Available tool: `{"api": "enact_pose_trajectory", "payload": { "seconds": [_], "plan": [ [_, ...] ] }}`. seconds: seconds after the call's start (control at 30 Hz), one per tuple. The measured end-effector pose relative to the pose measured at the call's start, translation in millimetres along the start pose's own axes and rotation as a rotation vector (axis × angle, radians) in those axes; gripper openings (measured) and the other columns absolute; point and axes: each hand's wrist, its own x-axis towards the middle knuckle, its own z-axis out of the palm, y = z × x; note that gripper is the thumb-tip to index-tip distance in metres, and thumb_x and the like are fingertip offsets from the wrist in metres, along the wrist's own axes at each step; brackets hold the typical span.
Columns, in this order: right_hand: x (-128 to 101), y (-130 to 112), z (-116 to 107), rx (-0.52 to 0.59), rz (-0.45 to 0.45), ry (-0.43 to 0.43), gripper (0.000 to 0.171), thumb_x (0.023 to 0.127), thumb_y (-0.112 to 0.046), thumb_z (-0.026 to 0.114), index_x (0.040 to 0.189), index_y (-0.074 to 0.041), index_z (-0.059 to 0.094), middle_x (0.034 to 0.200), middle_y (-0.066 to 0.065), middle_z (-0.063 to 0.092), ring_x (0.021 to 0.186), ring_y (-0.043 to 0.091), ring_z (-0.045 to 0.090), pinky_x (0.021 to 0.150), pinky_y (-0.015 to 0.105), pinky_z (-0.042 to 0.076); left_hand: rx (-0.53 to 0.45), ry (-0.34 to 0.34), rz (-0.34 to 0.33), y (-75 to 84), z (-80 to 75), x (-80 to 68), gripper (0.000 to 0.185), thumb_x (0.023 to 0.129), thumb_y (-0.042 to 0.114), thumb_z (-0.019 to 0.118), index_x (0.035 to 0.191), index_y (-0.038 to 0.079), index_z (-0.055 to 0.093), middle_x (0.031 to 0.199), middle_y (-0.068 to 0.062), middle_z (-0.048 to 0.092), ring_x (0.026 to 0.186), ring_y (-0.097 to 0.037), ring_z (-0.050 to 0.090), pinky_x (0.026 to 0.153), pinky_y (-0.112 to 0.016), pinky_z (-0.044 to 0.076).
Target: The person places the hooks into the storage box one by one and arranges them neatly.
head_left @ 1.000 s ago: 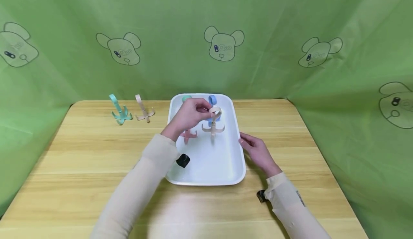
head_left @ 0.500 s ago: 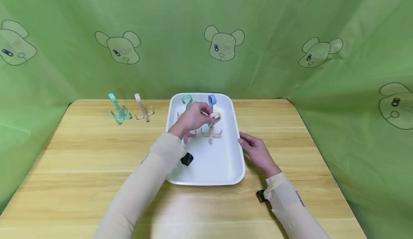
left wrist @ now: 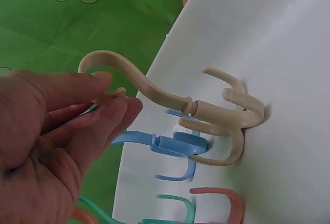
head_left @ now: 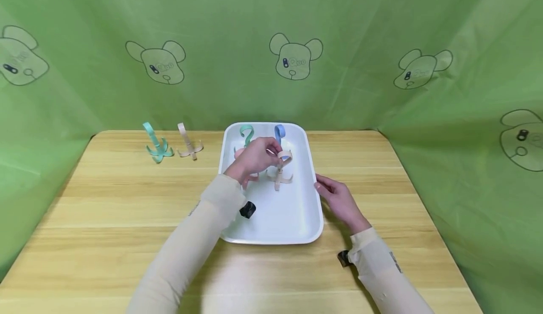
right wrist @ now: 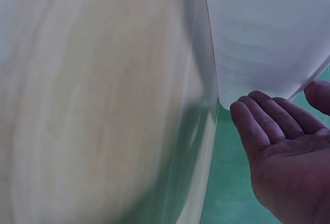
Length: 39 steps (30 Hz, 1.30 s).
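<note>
My left hand (head_left: 259,155) pinches the curled top of a beige four-prong swivel hook (head_left: 278,177) between thumb and fingertips. In the left wrist view, this hook (left wrist: 216,112) has its prongs at the floor of the white tray (head_left: 288,219); whether they bear on it I cannot tell. Beside it a blue hook (head_left: 279,132) lies in the tray, with a green hook (head_left: 247,130) and a partly hidden pink one (head_left: 250,180). Against the tray's right side rests my right hand (head_left: 339,201), its fingers nearly straight along the outer wall and the thumb at the rim.
A teal hook (head_left: 158,149) and a pale pink hook (head_left: 189,146) stand on the wooden table (head_left: 127,219), left of the tray. Black wrist devices show at the left sleeve (head_left: 248,210) and the right sleeve (head_left: 343,258). A green curtain (head_left: 229,69) surrounds the table's back and sides.
My left hand has moved slightly toward me with the beige hook, uncovering the green hook's curl behind it. The right hand stays at the tray's side.
</note>
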Motion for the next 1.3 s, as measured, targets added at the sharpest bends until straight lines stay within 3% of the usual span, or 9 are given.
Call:
{"api": "enact_pose_trajectory", "payload": {
  "seconds": [0.3,0.5,0.9,1.17,1.3],
  "plan": [
    [0,-1,-1,0.0,0.003,0.005,0.047,0.103,-0.027,0.054,0.14,0.001,0.05,0.133,0.02,0.057,0.122,0.032,0.054,0.102,0.045,0.045,0.119,-0.049,0.054,1.2,-6.0,2.1,0.024,0.088,0.002,0.072,0.112,0.003,0.067,0.101,-0.003,0.068,0.095,-0.017,0.063,0.087,-0.029,0.049],
    [0,0,0,0.022,-0.003,-0.005,0.046,0.103,-0.026,0.055,0.141,0.001,0.05,0.133,0.019,0.057,0.122,0.031,0.055,0.102,0.043,0.046,0.088,-0.03,0.063,2.0,-12.2,-0.1,0.03,0.089,0.005,0.073,0.116,-0.001,0.064,0.107,-0.011,0.067,0.098,-0.019,0.063,0.086,-0.027,0.052],
    [-1,-2,-1,0.041,-0.02,-0.013,0.045,0.103,-0.021,0.053,0.14,0.005,0.048,0.133,0.023,0.056,0.123,0.034,0.053,0.103,0.042,0.044,0.116,0.011,0.105,-1.2,-29.1,-15.2,0.029,0.09,0.01,0.072,0.115,-0.002,0.065,0.106,-0.011,0.068,0.1,-0.02,0.064,0.089,-0.027,0.051],
    [-12,-32,-2,0.033,-0.016,-0.028,0.042,0.103,-0.012,0.052,0.137,0.012,0.047,0.131,0.028,0.055,0.122,0.039,0.053,0.103,0.046,0.044,0.047,0.014,0.14,3.4,-37.1,-24.2,0.029,0.09,0.009,0.072,0.115,-0.003,0.066,0.108,-0.01,0.067,0.101,-0.02,0.064,0.089,-0.027,0.052],
    [-7,-20,-2,0.042,-0.013,-0.028,0.044,0.103,-0.016,0.053,0.139,0.008,0.047,0.133,0.025,0.055,0.123,0.036,0.053,0.104,0.043,0.043,0.016,0.034,0.152,2.6,-39.1,-28.2,0.025,0.091,0.009,0.071,0.113,-0.002,0.067,0.103,-0.007,0.068,0.098,-0.019,0.064,0.086,-0.027,0.053]
  ]
}}
